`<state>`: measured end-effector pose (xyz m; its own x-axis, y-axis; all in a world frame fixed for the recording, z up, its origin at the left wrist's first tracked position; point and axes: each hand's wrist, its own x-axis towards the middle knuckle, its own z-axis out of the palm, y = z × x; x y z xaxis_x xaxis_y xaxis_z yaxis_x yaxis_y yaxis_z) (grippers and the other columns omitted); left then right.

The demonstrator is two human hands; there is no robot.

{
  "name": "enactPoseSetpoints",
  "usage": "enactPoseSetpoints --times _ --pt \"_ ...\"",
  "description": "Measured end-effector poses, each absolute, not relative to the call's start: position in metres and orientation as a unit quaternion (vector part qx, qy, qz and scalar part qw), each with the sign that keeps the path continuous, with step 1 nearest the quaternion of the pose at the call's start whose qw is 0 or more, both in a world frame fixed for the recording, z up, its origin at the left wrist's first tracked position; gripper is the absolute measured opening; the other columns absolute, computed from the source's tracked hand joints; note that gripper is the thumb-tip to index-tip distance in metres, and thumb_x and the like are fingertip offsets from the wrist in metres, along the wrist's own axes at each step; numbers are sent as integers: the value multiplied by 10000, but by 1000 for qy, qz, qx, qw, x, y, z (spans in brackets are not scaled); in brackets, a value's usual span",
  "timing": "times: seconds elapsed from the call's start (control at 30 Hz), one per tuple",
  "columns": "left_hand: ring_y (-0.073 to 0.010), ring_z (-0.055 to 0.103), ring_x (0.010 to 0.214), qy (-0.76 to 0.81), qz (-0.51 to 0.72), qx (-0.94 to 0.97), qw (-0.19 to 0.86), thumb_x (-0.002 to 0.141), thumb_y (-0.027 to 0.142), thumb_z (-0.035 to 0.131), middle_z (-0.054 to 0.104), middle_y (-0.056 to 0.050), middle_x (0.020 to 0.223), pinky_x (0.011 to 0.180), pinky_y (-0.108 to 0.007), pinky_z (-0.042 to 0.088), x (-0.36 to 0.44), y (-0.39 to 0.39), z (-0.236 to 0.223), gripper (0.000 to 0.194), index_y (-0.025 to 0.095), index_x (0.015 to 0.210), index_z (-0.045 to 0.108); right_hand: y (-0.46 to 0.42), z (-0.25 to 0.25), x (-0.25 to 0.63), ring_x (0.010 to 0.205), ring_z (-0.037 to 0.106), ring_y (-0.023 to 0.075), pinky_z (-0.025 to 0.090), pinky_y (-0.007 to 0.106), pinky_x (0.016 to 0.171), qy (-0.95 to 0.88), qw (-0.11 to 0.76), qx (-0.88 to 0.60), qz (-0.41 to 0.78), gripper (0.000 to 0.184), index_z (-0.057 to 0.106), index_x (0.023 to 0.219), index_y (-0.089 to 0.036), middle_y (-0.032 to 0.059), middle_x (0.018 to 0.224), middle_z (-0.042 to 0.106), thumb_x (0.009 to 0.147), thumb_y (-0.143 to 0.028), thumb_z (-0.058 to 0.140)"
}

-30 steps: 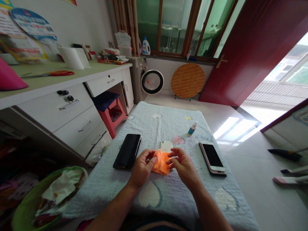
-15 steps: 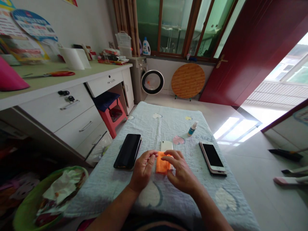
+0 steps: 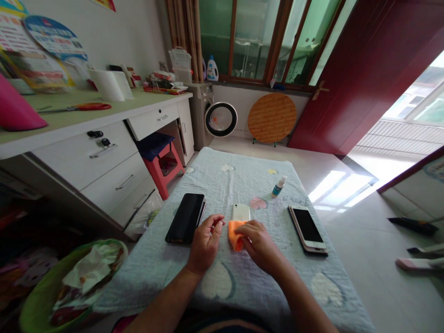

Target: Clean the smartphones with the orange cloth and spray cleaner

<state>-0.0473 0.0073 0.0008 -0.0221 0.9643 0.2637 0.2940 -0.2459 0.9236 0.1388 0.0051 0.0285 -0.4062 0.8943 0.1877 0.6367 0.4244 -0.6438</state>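
Observation:
My right hand point(image 3: 258, 240) is closed on an orange cloth point(image 3: 235, 233), its fingers and thumb bunching the right side. The cloth lies over the lower part of a white phone point(image 3: 241, 212), whose upper back with a camera shows; the rest is hidden. To the left of the cloth is my left hand point(image 3: 207, 240), its fingers curled and the thumb close to the forefinger, with nothing visible in them. A black phone point(image 3: 186, 217) lies just beyond that hand, on top of another flat item. At the right, a white-framed phone point(image 3: 308, 226) rests on a dark flat item.
A small spray bottle point(image 3: 278, 187) stands on the blue cloth-covered table point(image 3: 215, 171). Left are a white desk point(image 3: 107, 159), a red stool point(image 3: 163, 162) and a green basket point(image 3: 29, 303). Behind are a washing machine point(image 3: 198, 108) with its door open and a round wooden tabletop point(image 3: 272, 116).
My right hand has closed on the orange cloth and bunched it; before, its fingers were spread over it. The left hand is now slightly apart from the cloth.

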Motion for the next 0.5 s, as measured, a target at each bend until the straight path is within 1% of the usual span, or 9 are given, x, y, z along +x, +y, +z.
enactPoseSetpoints --times 0.07,0.13,0.2,0.23,0.3,0.37,0.43,0.5 --pt "-194 650 888 514 496 613 338 944 365 465 690 -58 954 796 -301 484 -47 8 0 262 190 1054 626 11 28 141 808 572 189 410 333 780 -739 328 -507 298 200 674 924 -204 31 823 680 875 -168 484" --pt "-195 650 890 514 496 613 338 944 370 467 687 -60 951 798 -302 484 -47 9 -1 262 188 1050 624 16 28 143 708 564 165 427 292 682 -641 414 -528 373 185 654 935 -193 19 769 649 884 -282 501" --pt "-194 650 885 513 497 612 339 942 372 470 687 -61 947 798 -302 485 -47 9 -1 262 187 1046 623 20 29 147 629 547 145 429 258 585 -513 488 -531 465 233 625 942 -194 3 738 622 851 -395 549" --pt "-194 651 882 513 497 612 340 941 373 470 687 -61 946 798 -303 487 -47 9 -1 262 187 1046 622 22 29 148 604 547 139 430 247 552 -447 510 -529 511 261 612 936 -196 -1 733 617 822 -429 581" --pt "-194 652 876 512 497 612 342 941 373 470 687 -61 944 797 -306 491 -47 9 0 262 187 1047 620 23 31 152 580 570 143 450 247 519 -331 521 -521 590 301 594 915 -197 4 728 626 779 -465 622" --pt "-193 654 871 512 494 615 340 941 370 470 688 -59 945 790 -304 493 -47 9 1 258 187 1047 618 23 33 156 619 620 171 499 286 552 -268 510 -507 641 328 592 884 -193 38 763 657 785 -505 599" --pt "-189 653 860 514 487 624 330 939 361 472 689 -57 945 773 -300 494 -47 8 2 249 188 1046 617 22 32 159 697 661 205 534 335 617 -264 500 -483 668 367 602 879 -188 82 836 687 815 -545 546" --pt "-186 647 851 513 478 641 312 935 343 478 688 -58 954 758 -300 492 -47 8 2 235 190 1049 614 22 30 160 764 672 222 541 352 669 -294 501 -464 669 360 615 901 -181 100 899 700 793 -524 599"
